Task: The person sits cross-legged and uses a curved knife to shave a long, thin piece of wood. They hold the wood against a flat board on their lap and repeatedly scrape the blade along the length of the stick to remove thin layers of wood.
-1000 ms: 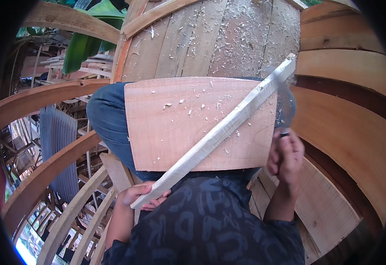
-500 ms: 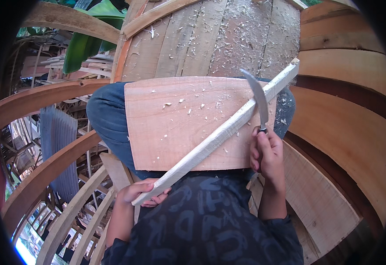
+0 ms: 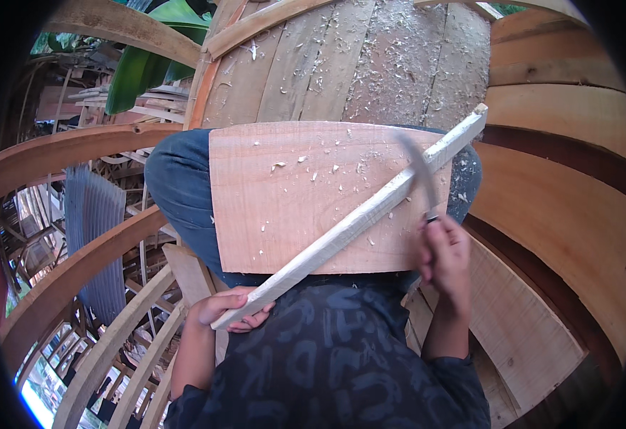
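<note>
My left hand is closed round the lower end of a long pale wooden strip. The strip runs slantwise up to the right across a flat wooden board that lies over my lap. A curved knife is gripped by its handle in my right hand, which is slightly blurred. The blade stands upright against or just over the upper part of the strip, its tip pointing up and left; whether it touches cannot be told. Small shavings are scattered on the board.
Ahead is a plank floor strewn with shavings. Curved planks form a wall at my right, with a loose board leaning below. Curved ribs stand at the left, beyond them a corrugated sheet and a green leaf.
My right hand and the knife have moved a little down and to the right along the strip's side. The view has shifted slightly; my left hand keeps its hold.
</note>
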Action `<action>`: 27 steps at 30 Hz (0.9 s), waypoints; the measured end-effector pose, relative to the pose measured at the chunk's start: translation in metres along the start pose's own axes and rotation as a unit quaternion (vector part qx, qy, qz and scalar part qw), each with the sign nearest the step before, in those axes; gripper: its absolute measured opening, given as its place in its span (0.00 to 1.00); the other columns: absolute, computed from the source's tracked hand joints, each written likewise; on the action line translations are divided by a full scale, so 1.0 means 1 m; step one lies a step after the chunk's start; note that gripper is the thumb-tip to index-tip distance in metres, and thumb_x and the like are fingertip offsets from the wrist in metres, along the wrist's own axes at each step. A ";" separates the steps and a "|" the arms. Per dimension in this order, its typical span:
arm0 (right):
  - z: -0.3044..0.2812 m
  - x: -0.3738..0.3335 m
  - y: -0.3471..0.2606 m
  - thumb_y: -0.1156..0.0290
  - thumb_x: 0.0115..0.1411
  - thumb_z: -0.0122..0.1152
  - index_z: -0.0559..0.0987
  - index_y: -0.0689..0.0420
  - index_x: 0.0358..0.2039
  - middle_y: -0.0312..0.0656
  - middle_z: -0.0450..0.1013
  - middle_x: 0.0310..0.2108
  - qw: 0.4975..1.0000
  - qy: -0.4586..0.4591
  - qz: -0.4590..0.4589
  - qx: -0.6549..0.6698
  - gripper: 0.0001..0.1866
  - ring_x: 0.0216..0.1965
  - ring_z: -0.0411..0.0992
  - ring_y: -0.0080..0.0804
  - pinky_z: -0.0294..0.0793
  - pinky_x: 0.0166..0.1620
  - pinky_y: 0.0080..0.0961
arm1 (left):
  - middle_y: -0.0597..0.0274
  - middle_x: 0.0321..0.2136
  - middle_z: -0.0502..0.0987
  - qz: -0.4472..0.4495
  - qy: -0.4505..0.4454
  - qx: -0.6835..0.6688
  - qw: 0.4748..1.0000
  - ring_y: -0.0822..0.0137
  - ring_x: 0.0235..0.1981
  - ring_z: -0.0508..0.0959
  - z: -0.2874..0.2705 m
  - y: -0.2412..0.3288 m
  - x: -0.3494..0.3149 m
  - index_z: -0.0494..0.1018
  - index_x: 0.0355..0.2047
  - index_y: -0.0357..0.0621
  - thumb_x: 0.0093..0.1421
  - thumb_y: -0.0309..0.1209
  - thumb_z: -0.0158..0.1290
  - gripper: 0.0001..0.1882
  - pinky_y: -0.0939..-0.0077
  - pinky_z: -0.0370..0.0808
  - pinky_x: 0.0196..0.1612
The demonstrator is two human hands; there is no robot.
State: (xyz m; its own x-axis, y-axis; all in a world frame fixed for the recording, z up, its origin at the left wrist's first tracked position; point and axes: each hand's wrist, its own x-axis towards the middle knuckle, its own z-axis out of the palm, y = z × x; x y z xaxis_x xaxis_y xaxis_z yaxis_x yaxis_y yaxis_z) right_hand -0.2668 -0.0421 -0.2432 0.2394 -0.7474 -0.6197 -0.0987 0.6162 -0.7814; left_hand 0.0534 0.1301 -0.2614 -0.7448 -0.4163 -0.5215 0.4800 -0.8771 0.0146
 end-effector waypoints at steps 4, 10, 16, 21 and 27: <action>0.008 -0.006 0.003 0.66 0.63 0.48 0.72 0.61 0.34 0.30 0.61 0.12 0.998 -0.026 0.029 0.043 0.11 0.07 0.55 0.13 0.52 0.10 0.12 | 0.65 0.20 0.62 -0.001 0.001 0.007 1.000 0.83 0.14 0.60 0.000 0.000 0.000 0.61 0.42 0.32 0.55 0.51 0.50 0.31 0.92 0.56 0.12; 0.014 -0.010 0.008 0.65 0.64 0.46 0.70 0.59 0.33 0.30 0.60 0.12 0.999 -0.014 0.001 -0.029 0.10 0.06 0.52 0.13 0.50 0.09 0.12 | 0.66 0.20 0.61 0.004 -0.001 0.008 1.000 0.83 0.14 0.60 0.000 -0.001 0.000 0.61 0.42 0.32 0.55 0.52 0.49 0.31 0.92 0.56 0.12; 0.017 -0.011 0.008 0.65 0.63 0.47 0.71 0.58 0.32 0.29 0.61 0.12 0.999 -0.020 0.013 -0.035 0.10 0.07 0.54 0.13 0.51 0.09 0.13 | 0.65 0.20 0.62 0.010 -0.007 -0.002 1.000 0.83 0.12 0.60 -0.006 -0.006 -0.002 0.61 0.41 0.32 0.55 0.53 0.49 0.31 0.91 0.56 0.11; 0.005 -0.007 0.010 0.67 0.63 0.48 0.71 0.59 0.31 0.30 0.61 0.12 1.000 0.028 -0.013 0.004 0.09 0.07 0.54 0.13 0.51 0.09 0.13 | 0.65 0.20 0.62 -0.001 -0.022 -0.042 0.999 0.83 0.11 0.60 -0.004 -0.010 0.000 0.61 0.41 0.31 0.55 0.53 0.49 0.32 0.91 0.57 0.11; -0.005 -0.008 0.011 0.66 0.63 0.49 0.72 0.60 0.31 0.30 0.60 0.11 0.997 0.073 -0.028 -0.019 0.10 0.07 0.53 0.13 0.49 0.10 0.13 | 0.64 0.18 0.61 -0.007 0.013 -0.025 1.000 0.81 0.11 0.60 -0.001 -0.007 0.001 0.59 0.38 0.28 0.52 0.53 0.51 0.35 0.90 0.56 0.10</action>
State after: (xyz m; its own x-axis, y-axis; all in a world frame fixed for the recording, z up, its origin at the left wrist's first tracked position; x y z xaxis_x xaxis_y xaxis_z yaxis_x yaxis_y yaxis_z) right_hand -0.2740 -0.0310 -0.2471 0.1035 -0.8102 -0.5769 -0.1257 0.5647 -0.8156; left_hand 0.0501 0.1361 -0.2630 -0.7394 -0.3977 -0.5432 0.4935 -0.8690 -0.0356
